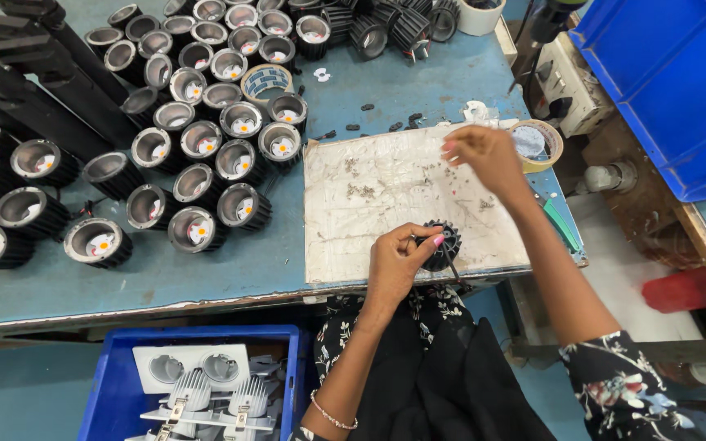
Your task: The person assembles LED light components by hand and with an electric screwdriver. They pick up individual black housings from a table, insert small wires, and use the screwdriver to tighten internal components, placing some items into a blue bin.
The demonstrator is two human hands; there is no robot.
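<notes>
A blue crate sits below the counter's front edge, left of the person's lap; it holds white housings with round openings and pale finned parts. A second blue bin stands beyond the counter's right end, its contents out of sight.

On the counter a worn white mat lies flush with the front edge. The black finned lamp body rests on the mat's lower right part, near that edge. The left hand has its grip closed on the lamp body from the left, thumb and fingertips on its rim. The body looks squat and round, its finned wall facing outward and its axis roughly upright; a thin dark wire runs down from it toward the edge.

The right hand hovers over the mat's upper right corner, fingertips pinched together; whether they hold anything is too small to tell. Just right of it lies a tape roll.

Left of the mat the counter is packed with rows of black lamp bodies with open mouths up, leaving a bare strip along the front edge. Small screws scatter across the mat's centre.
</notes>
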